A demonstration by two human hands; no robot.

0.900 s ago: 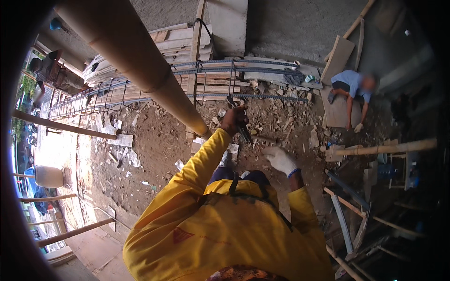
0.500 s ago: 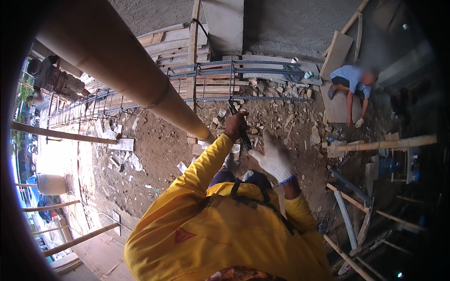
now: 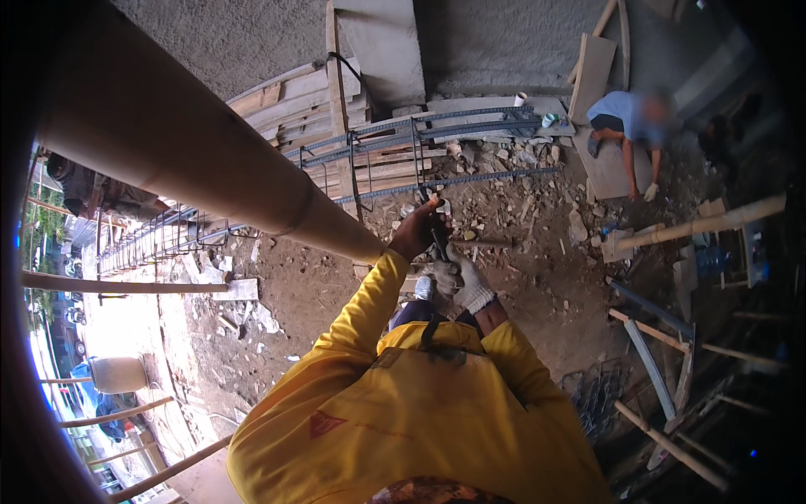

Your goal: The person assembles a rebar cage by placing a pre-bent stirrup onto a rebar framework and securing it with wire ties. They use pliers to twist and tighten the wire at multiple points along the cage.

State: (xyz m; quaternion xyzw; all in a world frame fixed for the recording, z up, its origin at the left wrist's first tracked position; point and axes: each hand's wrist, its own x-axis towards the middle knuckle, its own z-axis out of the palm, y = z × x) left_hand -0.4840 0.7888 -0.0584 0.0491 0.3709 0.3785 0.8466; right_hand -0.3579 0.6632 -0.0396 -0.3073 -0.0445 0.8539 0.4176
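My bare left hand (image 3: 411,232) is closed around a dark, slim hand tool (image 3: 439,244), perhaps pincers; its exact kind is hard to make out. The tool's upper end points toward the lower bar of the rebar cage (image 3: 453,185); I cannot tell whether they touch. Close below, my right hand (image 3: 467,284) wears a whitish knitted glove, with its fingers curled around the tool's lower end. Both forearms are in yellow sleeves. The rebar cage, long ribbed bars with square stirrups, runs across in front of me.
A thick bamboo pole (image 3: 277,189) slants down beside my left forearm. Stacked planks (image 3: 311,101) lie behind the cage, and rubble (image 3: 512,210) covers the dirt. At right, a person in blue (image 3: 625,118) bends over a board; bamboo and timber pieces (image 3: 651,370) lie nearer.
My right hand has moved in leftward from open, spread fingers and closed on the tool's lower end. My left hand keeps its hold. The view has shifted slightly.
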